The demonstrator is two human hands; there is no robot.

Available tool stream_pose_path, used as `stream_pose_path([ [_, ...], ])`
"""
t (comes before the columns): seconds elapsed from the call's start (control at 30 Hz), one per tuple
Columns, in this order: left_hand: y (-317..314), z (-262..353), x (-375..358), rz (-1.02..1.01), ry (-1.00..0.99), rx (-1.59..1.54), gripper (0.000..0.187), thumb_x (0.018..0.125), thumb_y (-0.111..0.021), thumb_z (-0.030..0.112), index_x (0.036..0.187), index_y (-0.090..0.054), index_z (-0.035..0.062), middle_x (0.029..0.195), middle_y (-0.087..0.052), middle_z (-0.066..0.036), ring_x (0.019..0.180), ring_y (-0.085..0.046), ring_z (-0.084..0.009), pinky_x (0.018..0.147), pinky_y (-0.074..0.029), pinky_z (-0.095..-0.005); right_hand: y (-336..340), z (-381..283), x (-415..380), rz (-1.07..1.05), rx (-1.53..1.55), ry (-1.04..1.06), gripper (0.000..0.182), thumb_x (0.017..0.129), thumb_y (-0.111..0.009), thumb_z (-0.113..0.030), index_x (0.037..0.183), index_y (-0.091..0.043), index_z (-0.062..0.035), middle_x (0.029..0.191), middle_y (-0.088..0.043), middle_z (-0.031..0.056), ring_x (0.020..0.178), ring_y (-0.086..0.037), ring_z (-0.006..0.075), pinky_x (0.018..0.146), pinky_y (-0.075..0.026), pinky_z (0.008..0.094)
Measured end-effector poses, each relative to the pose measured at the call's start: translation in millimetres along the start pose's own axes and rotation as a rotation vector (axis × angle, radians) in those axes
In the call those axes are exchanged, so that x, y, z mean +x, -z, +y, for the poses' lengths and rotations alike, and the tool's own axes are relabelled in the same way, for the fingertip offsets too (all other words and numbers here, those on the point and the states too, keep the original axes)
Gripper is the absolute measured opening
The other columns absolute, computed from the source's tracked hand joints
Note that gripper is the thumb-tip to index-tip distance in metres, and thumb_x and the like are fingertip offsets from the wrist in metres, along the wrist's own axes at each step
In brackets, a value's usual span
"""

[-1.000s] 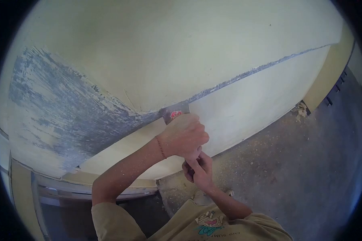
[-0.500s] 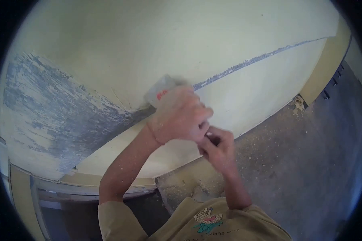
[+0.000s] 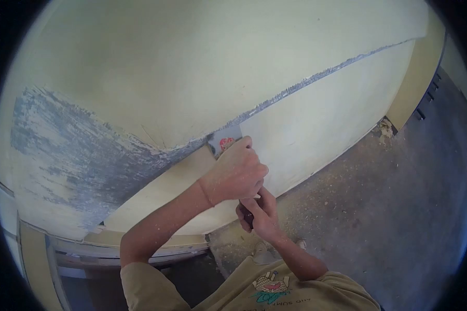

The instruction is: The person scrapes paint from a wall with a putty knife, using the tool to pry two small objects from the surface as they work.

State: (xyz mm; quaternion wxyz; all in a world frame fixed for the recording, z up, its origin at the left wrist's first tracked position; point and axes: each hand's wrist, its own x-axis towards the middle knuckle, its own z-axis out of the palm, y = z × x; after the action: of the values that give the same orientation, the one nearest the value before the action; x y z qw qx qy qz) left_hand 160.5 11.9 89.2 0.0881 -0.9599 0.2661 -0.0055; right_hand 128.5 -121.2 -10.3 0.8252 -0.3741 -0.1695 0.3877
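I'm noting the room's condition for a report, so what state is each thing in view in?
Scraper: gripped in both hands, blade near the grey strip
Left hand: closed over the scraper
Right hand: closed on its dark handle
Wall: pale, partly scraped grey
Floor: scattered with pale flecks

Scraper [image 3: 216, 140] partly covered by two hands.
The left hand [image 3: 237, 171] hides part of the scraper at the centre of the frame; the red mark [image 3: 226, 143] on it is too small to read. Just below, the right hand [image 3: 264, 216] covers part of the dark handle [image 3: 248, 218]. The shirt [image 3: 218, 298] runs off the bottom edge and hides part of the shoes [image 3: 263, 254]. The wall [image 3: 218, 62] is cut off at the top. Dark pieces [image 3: 421, 114] at right are too small to name. Black swallows the frame's corners.
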Motion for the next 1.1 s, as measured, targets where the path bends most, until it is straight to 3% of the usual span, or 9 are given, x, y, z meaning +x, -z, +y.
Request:
stream_pose_path([
  [0.27, -1.7, -9.1, 3.3, 0.133, -0.048, -0.060, 0.020, 0.065, -0.062, 0.023, 0.051, -0.059, 0.0097, 0.044, -0.051, -0.009, 0.044, -0.048, -0.0259, 0.069, -0.040, -0.0333, 2.0, 3.1, 6.0, 0.085, -0.035, -0.052, 0.024, 0.098, -0.057, -0.023, 0.101, -0.052, -0.0006, 0.054, -0.051, 0.0031, 0.039, -0.044, 0.0091, 0.035, -0.031, 0.0244],
  [0.4, 6.7, -12.7, 15.5, 0.149, 0.020, -0.034, 0.018, 0.062, -0.064, 0.020, 0.050, -0.055, 0.0096, 0.050, -0.053, -0.008, 0.054, -0.050, -0.0250, 0.071, -0.043, -0.0358, 13.0, -6.2, 30.0, 0.043, -0.139, 0.155, 0.023, 0.097, -0.058, -0.022, 0.094, -0.053, 0.0001, 0.056, -0.052, 0.0034, 0.039, -0.044, 0.0092, 0.035, -0.032, 0.0247],
  [0.53, 51.2, -16.3, 25.7, 0.359, 0.084, 0.040, 0.016, 0.064, -0.064, 0.016, 0.053, -0.057, 0.0088, 0.054, -0.055, -0.009, 0.062, -0.053, -0.0257, 0.072, -0.044, -0.0362, -4.9, -48.1, 43.8, -0.049, -0.055, 0.276, 0.022, 0.097, -0.056, -0.022, 0.093, -0.052, -0.0006, 0.058, -0.053, 0.0038, 0.042, -0.047, 0.0094, 0.036, -0.034, 0.0250],
  [0.67, 23.2, 16.5, 19.7, 0.694, -0.093, -0.195, 0.016, 0.070, -0.070, 0.010, 0.063, -0.056, 0.0061, 0.068, -0.059, -0.011, 0.068, -0.057, -0.0291, 0.076, -0.048, -0.0371, 17.0, -5.0, 27.1, -0.065, -0.052, 0.348, 0.021, 0.100, -0.051, -0.022, 0.103, -0.046, -0.0024, 0.061, -0.054, 0.0048, 0.044, -0.049, 0.0086, 0.038, -0.035, 0.0238],
  [0.8, -50.7, 72.2, -33.1, 1.127, 0.657, -0.556, 0.021, 0.084, -0.069, 0.016, 0.072, -0.058, 0.0022, 0.079, -0.063, -0.011, 0.073, -0.061, -0.0203, 0.069, -0.050, -0.0301, 18.7, 7.4, 9.7, -0.009, -0.131, 0.142, 0.018, 0.101, -0.048, -0.021, 0.108, -0.045, -0.0049, 0.063, -0.054, 0.0041, 0.050, -0.049, 0.0066, 0.044, -0.037, 0.0219],
  [0.83, -53.0, 73.2, -35.0, 1.114, 0.645, -0.562, 0.021, 0.084, -0.069, 0.016, 0.072, -0.058, 0.0022, 0.079, -0.063, -0.011, 0.073, -0.061, -0.0203, 0.069, -0.050, -0.0301, 18.0, 9.2, 9.8, 0.005, -0.123, 0.148, 0.018, 0.101, -0.048, -0.021, 0.108, -0.045, -0.0049, 0.063, -0.054, 0.0041, 0.050, -0.049, 0.0066, 0.044, -0.037, 0.0219],
  [0.9, -57.1, 74.7, -37.5, 1.059, 1.074, -0.996, 0.025, 0.094, -0.058, 0.020, 0.085, -0.061, -0.0023, 0.084, -0.065, -0.010, 0.077, -0.062, -0.0164, 0.071, -0.050, -0.0288, 15.4, 14.6, 10.1, -0.039, -0.048, 0.162, 0.016, 0.101, -0.047, -0.017, 0.110, -0.045, -0.0042, 0.064, -0.055, 0.0030, 0.052, -0.050, 0.0073, 0.047, -0.039, 0.0228],
  [1.03, -67.1, 61.4, -37.8, 0.946, 0.895, -1.324, 0.032, 0.101, -0.047, 0.022, 0.096, -0.061, -0.0054, 0.082, -0.066, -0.011, 0.079, -0.063, -0.0170, 0.073, -0.050, -0.0283, 6.4, 29.3, 16.4, 0.044, -0.128, 0.265, 0.019, 0.100, -0.049, -0.020, 0.102, -0.052, -0.0017, 0.065, -0.059, 0.0053, 0.059, -0.055, 0.0096, 0.053, -0.042, 0.0253],
  [1.1, -59.4, 56.4, -47.3, 0.767, 0.894, -1.196, 0.035, 0.103, -0.041, 0.023, 0.102, -0.061, -0.0059, 0.083, -0.067, -0.011, 0.078, -0.065, -0.0157, 0.069, -0.052, -0.0288, 9.2, 18.8, 19.7, 0.046, -0.561, 0.291, 0.027, 0.098, -0.053, -0.024, 0.090, -0.059, 0.0008, 0.067, -0.061, 0.0080, 0.064, -0.059, 0.0122, 0.058, -0.045, 0.0279],
])
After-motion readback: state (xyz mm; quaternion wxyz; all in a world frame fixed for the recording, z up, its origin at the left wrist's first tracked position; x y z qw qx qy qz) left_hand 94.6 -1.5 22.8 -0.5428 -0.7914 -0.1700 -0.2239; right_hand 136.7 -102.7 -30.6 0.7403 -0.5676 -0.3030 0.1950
